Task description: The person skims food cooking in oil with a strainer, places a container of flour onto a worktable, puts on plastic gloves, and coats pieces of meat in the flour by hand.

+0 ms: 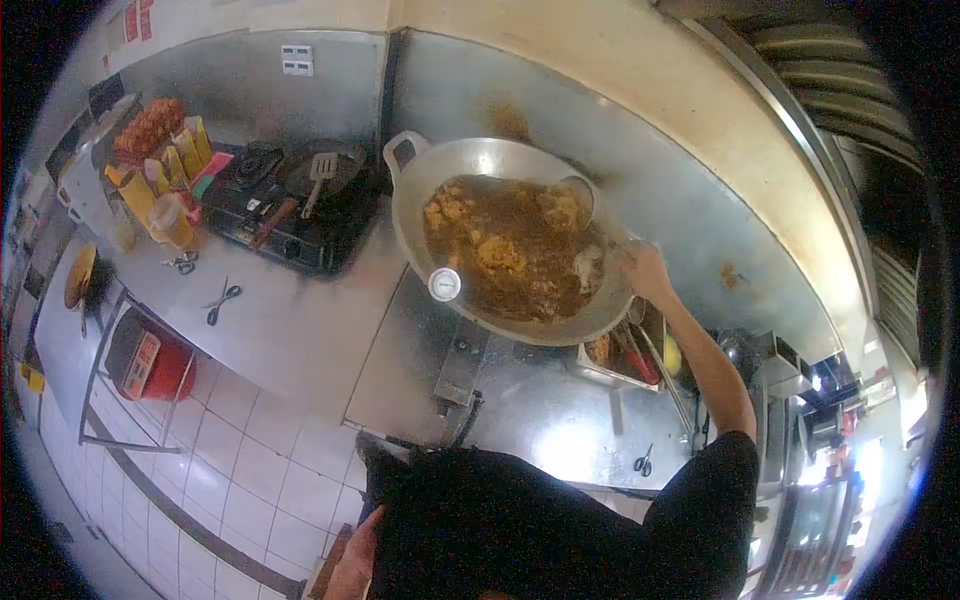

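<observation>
A large metal wok holds bubbling brown oil with golden fried pieces in it. Steam blurs its right side, where a paler piece lies in the oil. My right hand is over the wok's right rim, its fingers seemingly closed around the handle of a round-headed ladle. The ladle's head rests among the pieces at the far right of the oil. A round white-faced dial thermometer sits at the near left rim. My left hand hangs low beside my body, its fingers hidden.
Left of the wok stands a black stove with a slotted spatula. Scissors lie on the left counter; another pair of scissors lies right. A metal tray with utensils sits beside the wok. A red bin stands below.
</observation>
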`<state>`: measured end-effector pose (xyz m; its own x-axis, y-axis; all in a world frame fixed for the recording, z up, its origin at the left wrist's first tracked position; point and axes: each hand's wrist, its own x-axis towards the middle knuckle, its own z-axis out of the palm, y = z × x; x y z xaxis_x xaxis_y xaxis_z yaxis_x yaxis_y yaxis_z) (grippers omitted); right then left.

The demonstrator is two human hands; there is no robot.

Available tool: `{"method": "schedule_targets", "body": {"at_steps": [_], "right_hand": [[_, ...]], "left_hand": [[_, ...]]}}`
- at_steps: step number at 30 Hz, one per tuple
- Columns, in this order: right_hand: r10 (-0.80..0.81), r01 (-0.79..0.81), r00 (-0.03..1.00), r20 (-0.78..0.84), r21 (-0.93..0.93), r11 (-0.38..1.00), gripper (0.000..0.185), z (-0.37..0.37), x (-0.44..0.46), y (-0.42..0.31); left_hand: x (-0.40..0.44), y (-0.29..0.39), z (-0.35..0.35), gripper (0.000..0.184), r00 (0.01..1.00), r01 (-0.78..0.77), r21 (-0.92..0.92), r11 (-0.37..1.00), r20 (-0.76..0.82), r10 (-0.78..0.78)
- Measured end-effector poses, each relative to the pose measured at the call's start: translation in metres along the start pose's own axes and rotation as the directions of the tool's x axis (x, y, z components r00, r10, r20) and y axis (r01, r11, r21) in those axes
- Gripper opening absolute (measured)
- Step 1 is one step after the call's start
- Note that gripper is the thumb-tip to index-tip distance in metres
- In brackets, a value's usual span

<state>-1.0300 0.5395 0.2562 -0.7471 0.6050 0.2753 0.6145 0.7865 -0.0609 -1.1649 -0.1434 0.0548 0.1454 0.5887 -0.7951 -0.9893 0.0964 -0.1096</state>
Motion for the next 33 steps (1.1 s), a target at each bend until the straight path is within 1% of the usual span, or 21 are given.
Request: {"method": "schedule_targets", "body": {"at_steps": [1, 2, 3, 5, 6, 7, 10, 13, 16, 19, 20, 21, 23, 25, 26, 28, 29, 30, 31, 32, 33], "right_hand": [[0.000, 0.000, 1.000, 0.001, 0.001, 1.000, 0.029, -0.003, -0.001, -0.005], [0.004, 0.001, 0.999, 0.043, -0.120, 0.993, 0.027, -0.005, -0.004, -0.012], [0.012, 0.009, 0.996, 0.086, -0.240, 0.971, 0.026, -0.009, -0.006, -0.024], [0.057, -0.020, 0.991, 0.125, -0.279, 0.960, 0.028, -0.011, -0.009, -0.037], [0.106, -0.050, 0.982, 0.159, -0.321, 0.946, 0.031, -0.013, -0.011, -0.043], [0.109, -0.053, 0.981, 0.159, -0.320, 0.946, 0.031, -0.017, -0.015, -0.050], [0.013, 0.093, 0.975, 0.223, -0.458, 0.884, 0.033, -0.031, -0.021, -0.062], [0.062, 0.113, 0.951, 0.301, -0.529, 0.841, 0.049, -0.055, -0.023, -0.080], [0.027, 0.109, 0.967, 0.251, -0.512, 0.852, 0.037, -0.088, -0.020, -0.112], [0.018, 0.056, 0.984, 0.175, -0.408, 0.911, 0.030, -0.084, -0.006, -0.118], [-0.080, 0.100, 0.994, 0.081, -0.283, 0.954, 0.029, -0.075, -0.001, -0.117], [-0.162, 0.155, 0.986, -0.028, -0.159, 0.975, 0.029, -0.066, 0.005, -0.116], [-0.155, 0.156, 0.988, 0.019, -0.109, 0.982, 0.030, -0.042, 0.021, -0.115], [-0.164, 0.168, 0.984, 0.065, -0.064, 0.984, 0.032, -0.004, 0.038, -0.106], [-0.205, 0.206, 0.978, 0.032, -0.049, 0.977, 0.031, 0.024, 0.048, -0.100], [-0.253, 0.253, 0.968, 0.001, -0.034, 0.967, 0.030, 0.023, 0.054, -0.115], [-0.019, -0.029, 0.981, 0.191, 0.242, 0.970, 0.030, 0.016, 0.057, -0.118], [0.151, -0.347, 0.891, 0.428, 0.428, 0.834, 0.029, 0.009, 0.059, -0.127], [0.141, -0.342, 0.889, 0.435, 0.427, 0.837, 0.029, 0.012, 0.060, -0.120], [0.152, -0.417, 0.878, 0.454, 0.570, 0.708, 0.031, 0.015, 0.060, -0.104], [0.161, -0.479, 0.865, 0.475, 0.686, 0.547, 0.032, 0.017, 0.061, -0.093]], "left_hand": [[-0.003, -0.001, 0.007, 0.044, 0.997, -0.065, 0.114, 0.991, -0.038, 0.069], [-0.011, -0.005, 0.014, 0.044, 0.997, -0.066, 0.112, 0.992, -0.040, 0.071], [-0.037, -0.006, 0.047, 0.044, 0.976, -0.174, 0.308, 0.936, -0.072, 0.205], [-0.033, -0.006, 0.044, 0.044, 0.938, -0.259, 0.493, 0.831, -0.079, 0.339], [0.000, -0.004, 0.006, 0.044, 0.984, -0.136, 0.261, 0.956, -0.076, 0.161], [0.019, -0.002, -0.016, 0.043, 0.999, 0.017, 0.019, 1.000, -0.030, -0.017], [0.026, -0.002, -0.021, 0.045, 0.990, 0.136, -0.095, 0.986, 0.041, -0.133], [0.024, -0.002, -0.025, 0.047, 1.000, 0.027, 0.010, 1.000, 0.010, -0.027], [0.020, -0.003, -0.022, 0.048, 0.995, 0.065, -0.030, 0.997, -0.068, -0.067], [-0.015, -0.003, 0.026, 0.047, 0.991, -0.014, 0.030, 0.999, -0.133, 0.018], [-0.033, -0.006, 0.046, 0.047, 0.990, -0.016, 0.030, 0.999, -0.139, 0.020], [-0.051, -0.011, 0.067, 0.048, 0.976, -0.157, 0.224, 0.962, -0.116, 0.186], [-0.046, -0.012, 0.053, 0.049, 0.937, -0.289, 0.410, 0.865, -0.062, 0.343], [0.009, -0.010, -0.016, 0.049, 0.991, -0.112, 0.158, 0.981, -0.048, 0.121], [0.018, -0.010, -0.028, 0.049, 0.991, -0.118, 0.154, 0.981, -0.047, 0.127], [0.017, -0.009, -0.024, 0.046, 0.998, 0.004, -0.031, 1.000, -0.061, -0.006], [0.012, -0.011, -0.023, 0.046, 0.998, 0.000, -0.039, 0.999, -0.059, -0.003], [-0.015, -0.011, 0.006, 0.045, 1.000, 0.000, -0.083, 0.997, 0.001, 0.001], [-0.022, -0.012, 0.012, 0.044, 1.000, -0.001, -0.112, 0.994, 0.031, 0.004], [-0.029, -0.014, 0.018, 0.043, 0.998, 0.000, -0.141, 0.990, 0.061, 0.008], [-0.026, -0.015, 0.014, 0.044, 0.998, -0.058, -0.109, 0.992, -0.009, 0.058]]}}
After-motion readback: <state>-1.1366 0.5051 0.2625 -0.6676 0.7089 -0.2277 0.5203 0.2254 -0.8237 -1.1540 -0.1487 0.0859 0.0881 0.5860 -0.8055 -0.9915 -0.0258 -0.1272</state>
